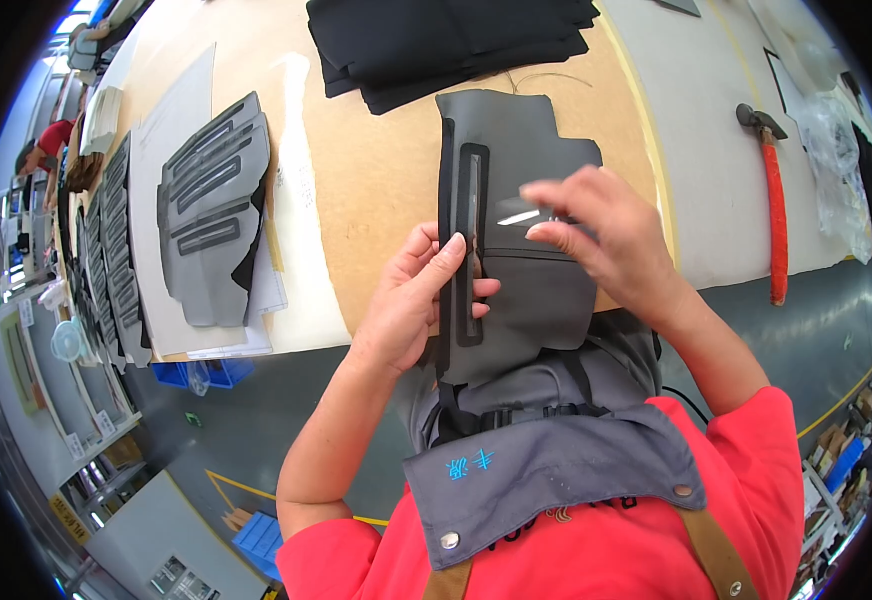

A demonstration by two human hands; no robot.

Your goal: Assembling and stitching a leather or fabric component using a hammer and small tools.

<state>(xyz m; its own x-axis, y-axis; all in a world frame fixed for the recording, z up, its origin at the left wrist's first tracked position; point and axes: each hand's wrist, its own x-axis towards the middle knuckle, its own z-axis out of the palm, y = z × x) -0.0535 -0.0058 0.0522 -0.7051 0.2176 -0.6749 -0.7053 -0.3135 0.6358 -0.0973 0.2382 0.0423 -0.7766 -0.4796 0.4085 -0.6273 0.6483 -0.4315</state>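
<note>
A dark grey fabric panel [531, 165] lies partly on the table and reaches over its front edge to my lap. It has a long slot with a black border [473, 180] along its left side. My left hand [411, 290] grips the panel at this slot, thumb on top, with fingertips showing through the opening. Over the middle of the panel, my right hand [611, 230] holds small snips [519, 217] between thumb and fingers. Their shiny pointed blades face left toward the slot; the handles are mostly hidden in the hand.
A stack of black sheets [446, 45] lies at the far side. Grey slotted panels [216, 205] overlap on the left, with more beyond. To the right is a hammer [774, 200] with a red handle, near clear plastic wrap [836, 160]. Another person [54, 140] is at the far left.
</note>
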